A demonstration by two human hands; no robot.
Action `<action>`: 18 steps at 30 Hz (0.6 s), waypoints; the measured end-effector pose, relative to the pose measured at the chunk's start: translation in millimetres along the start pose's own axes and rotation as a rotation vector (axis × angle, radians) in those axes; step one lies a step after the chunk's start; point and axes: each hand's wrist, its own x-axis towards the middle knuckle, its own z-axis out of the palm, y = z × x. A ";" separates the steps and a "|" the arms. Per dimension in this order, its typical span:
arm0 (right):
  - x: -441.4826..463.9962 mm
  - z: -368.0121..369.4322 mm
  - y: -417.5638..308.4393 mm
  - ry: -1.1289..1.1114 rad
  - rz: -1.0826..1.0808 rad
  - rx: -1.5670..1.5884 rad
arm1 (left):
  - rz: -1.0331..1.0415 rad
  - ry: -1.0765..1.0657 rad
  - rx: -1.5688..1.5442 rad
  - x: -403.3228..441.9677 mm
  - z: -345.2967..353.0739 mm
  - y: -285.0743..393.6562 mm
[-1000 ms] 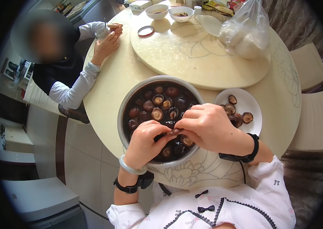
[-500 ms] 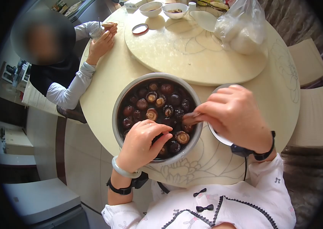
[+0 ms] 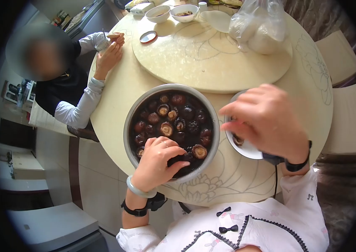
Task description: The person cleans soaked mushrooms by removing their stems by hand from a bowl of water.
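A metal basin [image 3: 128, 138] holds dark liquid with several soaked shiitake mushrooms [image 3: 166, 128], some showing pale undersides. Over the basin's near side, my left hand [image 3: 157, 159] has its thumb and forefinger apart, close to a dark mushroom [image 3: 187, 155]; its other fingertips are hidden. To the right, my right hand [image 3: 266, 119] is raised above a white bowl [image 3: 251, 153], somewhat blurred. Its fingers and thumb are spread, and I see nothing between them. Part of a mushroom [image 3: 237, 140] shows in the bowl beneath this hand, which covers much of the bowl.
On the raised turntable [image 3: 211, 71] are a jar lid [image 3: 148, 37], two bowls [image 3: 158, 15] [image 3: 184, 13] and a tied plastic bag [image 3: 260, 29]. At left, another person's hands [image 3: 110, 54] hold a glass jar [image 3: 101, 44]. Chairs [image 3: 346, 117] stand at right.
My right hand has moved from the basin's right edge up and rightward over the white bowl, and its fingers have parted. My left thumb and forefinger have also spread apart.
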 end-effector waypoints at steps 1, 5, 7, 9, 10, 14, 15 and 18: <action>2.6 10.6 -7.0 -0.016 -0.018 0.069 | 0.003 -0.005 0.008 -1.0 -0.1 -0.8; 8.7 56.3 -35.1 -0.100 -0.015 0.331 | -0.095 0.147 -0.016 -7.5 -2.4 -3.4; 7.9 78.0 -40.9 -0.114 -0.028 0.365 | -0.122 0.192 -0.072 -8.7 -4.1 -2.3; 9.6 94.8 -45.6 -0.131 -0.092 0.375 | -0.116 0.154 -0.089 -9.0 -7.1 -5.1; 10.1 96.7 -45.8 -0.123 -0.089 0.383 | -0.113 0.122 -0.113 -9.4 -8.7 -7.0; 7.9 106.7 -50.5 -0.299 -0.036 0.303 | -0.099 0.143 -0.107 -9.1 -10.5 -11.7; 7.5 109.7 -50.9 -0.260 -0.037 0.294 | -0.067 0.171 -0.105 -6.4 -10.4 -10.4; 6.1 108.1 -49.3 -0.207 -0.021 0.268 | -0.070 0.231 -0.034 -5.8 -1.8 -9.7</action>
